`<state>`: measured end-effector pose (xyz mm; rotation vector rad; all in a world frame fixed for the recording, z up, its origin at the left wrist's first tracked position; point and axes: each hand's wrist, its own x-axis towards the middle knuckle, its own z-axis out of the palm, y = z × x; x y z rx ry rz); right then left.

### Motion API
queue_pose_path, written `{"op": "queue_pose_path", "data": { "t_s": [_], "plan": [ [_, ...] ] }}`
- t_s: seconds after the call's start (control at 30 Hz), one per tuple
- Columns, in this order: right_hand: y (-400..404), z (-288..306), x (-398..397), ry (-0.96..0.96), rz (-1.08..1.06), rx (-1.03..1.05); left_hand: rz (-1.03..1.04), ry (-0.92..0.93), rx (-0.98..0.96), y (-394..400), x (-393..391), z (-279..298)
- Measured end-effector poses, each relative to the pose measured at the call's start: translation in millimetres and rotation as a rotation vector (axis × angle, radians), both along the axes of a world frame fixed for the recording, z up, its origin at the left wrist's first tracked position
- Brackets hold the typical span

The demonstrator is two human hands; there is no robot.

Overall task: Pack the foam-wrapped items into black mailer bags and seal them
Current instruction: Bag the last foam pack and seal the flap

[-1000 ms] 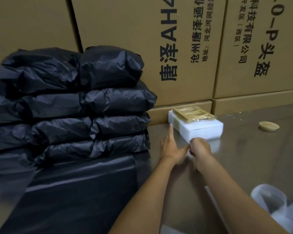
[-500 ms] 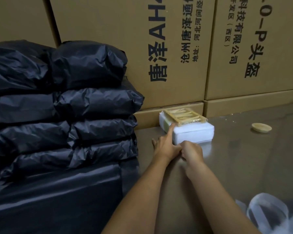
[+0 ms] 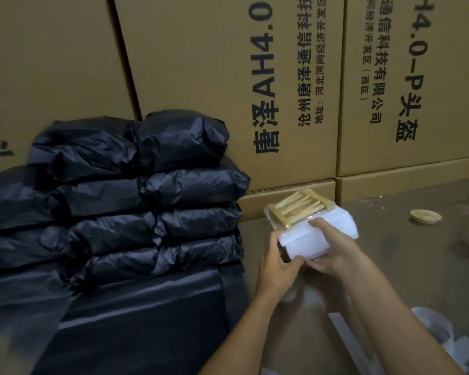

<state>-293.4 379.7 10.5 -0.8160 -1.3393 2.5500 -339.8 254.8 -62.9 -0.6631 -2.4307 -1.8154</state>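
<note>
Flat black mailer bags [image 3: 136,320] low on the left, under the packed stack [image 3: 125,201]. Left hand [image 3: 275,262] clamped on the near-left end of the foam-wrapped item [image 3: 309,236], right hand [image 3: 333,250] gripping beside it. Long axis up-right; bags leftward, left hand nearer.

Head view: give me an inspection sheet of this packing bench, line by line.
Surface: dark glossy bench, bare at right.
Job's things: white foam-wrapped item lifted and tilted, a wooden rack in clear film on top; filled black mailer bags stacked at left; flat black bags spread in front of the stack.
Clutter: small round dish at right; white plastic at lower right.
Hands: left hand and right hand both grip the foam, fingers curled round it.
Cables: nothing seen.
Surroundings: printed cardboard cartons behind.
</note>
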Motion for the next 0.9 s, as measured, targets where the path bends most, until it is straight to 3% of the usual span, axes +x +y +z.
{"op": "queue_pose_path", "data": {
  "t_s": [0.33, 0.63, 0.8, 0.9],
  "plan": [
    [-45, 47, 87, 0.011, 0.042, 0.154, -0.093, -0.034, -0.077, -70, 93, 54],
    [-88, 67, 200, 0.128, 0.025, 0.169, -0.029, -0.051, -0.579, -240, 195, 78],
    [-119, 51, 252, 0.156, 0.065, 0.126, -0.111, -0.259, -0.867, -333, 242, 66],
    [-138, 37, 276, 0.178, 0.113, 0.114, -0.068, -0.236, -0.895, -364, 260, 59]
  ]
}}
